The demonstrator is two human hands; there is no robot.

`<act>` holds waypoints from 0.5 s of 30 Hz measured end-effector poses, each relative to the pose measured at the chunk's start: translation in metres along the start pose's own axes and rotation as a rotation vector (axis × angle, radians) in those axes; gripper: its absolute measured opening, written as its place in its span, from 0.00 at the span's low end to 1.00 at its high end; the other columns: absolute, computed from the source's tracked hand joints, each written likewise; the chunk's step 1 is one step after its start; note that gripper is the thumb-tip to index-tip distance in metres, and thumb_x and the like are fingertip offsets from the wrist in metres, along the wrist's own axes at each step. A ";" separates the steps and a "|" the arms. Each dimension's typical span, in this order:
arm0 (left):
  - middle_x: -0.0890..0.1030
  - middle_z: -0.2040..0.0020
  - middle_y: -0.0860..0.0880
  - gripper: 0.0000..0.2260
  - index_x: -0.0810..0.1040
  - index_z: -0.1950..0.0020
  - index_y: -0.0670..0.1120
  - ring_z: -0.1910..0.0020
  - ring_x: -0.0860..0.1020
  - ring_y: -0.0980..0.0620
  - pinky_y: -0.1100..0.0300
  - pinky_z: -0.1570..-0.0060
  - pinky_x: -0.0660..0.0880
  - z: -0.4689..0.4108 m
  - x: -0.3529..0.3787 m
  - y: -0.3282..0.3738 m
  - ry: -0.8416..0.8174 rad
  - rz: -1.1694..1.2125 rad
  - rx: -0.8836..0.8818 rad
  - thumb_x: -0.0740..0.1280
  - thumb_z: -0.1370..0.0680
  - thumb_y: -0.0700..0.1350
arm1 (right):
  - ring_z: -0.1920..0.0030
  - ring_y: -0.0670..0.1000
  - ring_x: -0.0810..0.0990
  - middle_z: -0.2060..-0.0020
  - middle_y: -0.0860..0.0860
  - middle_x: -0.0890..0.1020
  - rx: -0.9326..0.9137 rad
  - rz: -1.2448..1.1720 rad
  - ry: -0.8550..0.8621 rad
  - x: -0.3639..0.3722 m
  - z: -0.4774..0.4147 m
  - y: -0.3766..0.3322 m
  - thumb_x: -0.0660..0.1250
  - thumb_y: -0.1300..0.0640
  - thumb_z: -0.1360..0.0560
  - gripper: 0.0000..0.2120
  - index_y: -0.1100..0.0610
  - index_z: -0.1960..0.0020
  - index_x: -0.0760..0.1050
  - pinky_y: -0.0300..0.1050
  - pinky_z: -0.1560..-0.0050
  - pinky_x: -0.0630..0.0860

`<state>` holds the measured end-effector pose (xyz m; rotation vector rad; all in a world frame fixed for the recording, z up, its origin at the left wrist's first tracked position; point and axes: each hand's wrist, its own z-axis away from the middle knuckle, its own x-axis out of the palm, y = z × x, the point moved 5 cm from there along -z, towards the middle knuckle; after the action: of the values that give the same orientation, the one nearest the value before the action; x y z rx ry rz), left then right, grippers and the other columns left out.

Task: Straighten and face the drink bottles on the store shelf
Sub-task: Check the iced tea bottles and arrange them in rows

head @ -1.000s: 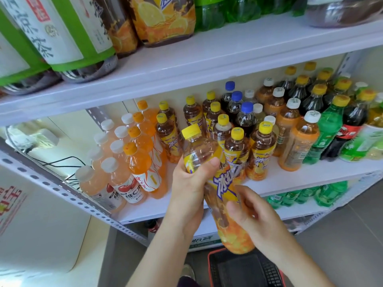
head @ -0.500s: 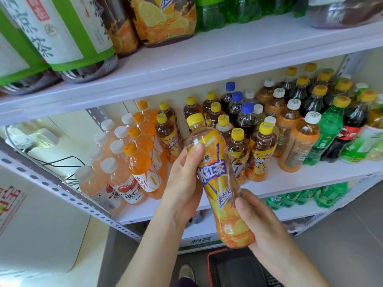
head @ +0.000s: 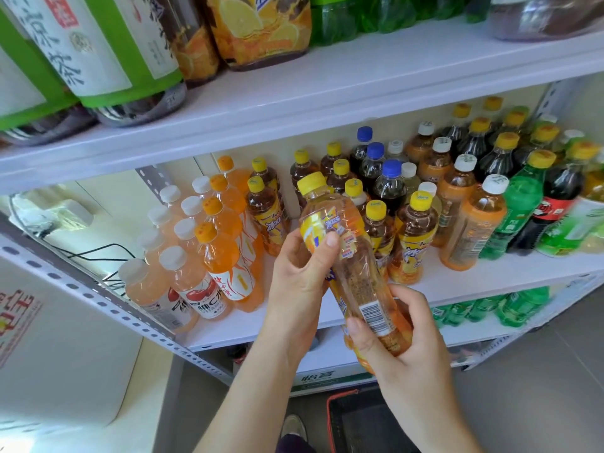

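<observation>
I hold a yellow-capped iced tea bottle (head: 351,256) tilted in front of the middle shelf (head: 490,279), cap up and to the left. Its barcode side faces me. My left hand (head: 299,276) grips the upper part, thumb across the label. My right hand (head: 397,338) wraps the lower end. Behind it stand more iced tea bottles (head: 410,237) in rows, with a gap in the front row to their left.
Orange soda bottles (head: 228,256) and pale pink drinks (head: 153,289) fill the shelf's left. Blue-capped dark bottles (head: 387,184), orange teas (head: 470,230), green bottles (head: 516,210) and a cola (head: 555,204) stand to the right. Large bottles sit on the upper shelf (head: 327,80). A red basket (head: 359,423) lies on the floor.
The bottle has been turned in my hands: its front label faced me before, the barcode side faces me now. My right hand shifted its hold on the base.
</observation>
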<state>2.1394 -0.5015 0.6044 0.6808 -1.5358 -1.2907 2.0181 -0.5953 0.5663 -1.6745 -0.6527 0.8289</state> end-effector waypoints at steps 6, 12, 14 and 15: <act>0.85 0.55 0.50 0.17 0.81 0.48 0.47 0.55 0.83 0.55 0.60 0.56 0.79 0.002 -0.002 0.000 -0.030 0.008 0.017 0.73 0.32 0.53 | 0.50 0.39 0.73 0.50 0.38 0.71 -0.183 0.238 0.156 -0.004 0.001 -0.009 0.70 0.36 0.33 0.28 0.45 0.38 0.69 0.24 0.51 0.67; 0.85 0.55 0.45 0.16 0.80 0.47 0.43 0.56 0.84 0.47 0.53 0.57 0.81 0.005 0.000 -0.005 0.019 0.061 0.016 0.75 0.31 0.48 | 0.49 0.54 0.76 0.49 0.48 0.71 -0.325 0.432 0.186 -0.008 0.000 -0.014 0.74 0.40 0.33 0.28 0.49 0.38 0.71 0.45 0.51 0.75; 0.84 0.57 0.44 0.13 0.81 0.49 0.44 0.58 0.83 0.46 0.50 0.56 0.81 0.004 -0.004 -0.009 0.067 0.131 -0.022 0.75 0.30 0.47 | 0.47 0.50 0.76 0.48 0.46 0.71 -0.300 0.393 0.121 -0.008 -0.004 -0.015 0.73 0.38 0.34 0.28 0.46 0.39 0.71 0.40 0.50 0.75; 0.84 0.59 0.45 0.13 0.80 0.50 0.44 0.61 0.83 0.46 0.51 0.58 0.81 0.003 -0.007 -0.011 0.087 0.158 -0.044 0.75 0.31 0.46 | 0.46 0.47 0.76 0.48 0.44 0.71 -0.256 0.318 0.075 -0.010 -0.006 -0.014 0.71 0.36 0.34 0.26 0.43 0.39 0.71 0.35 0.49 0.74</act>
<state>2.1374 -0.4974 0.5918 0.5684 -1.4557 -1.1583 2.0167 -0.6029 0.5828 -2.0682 -0.4596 0.9294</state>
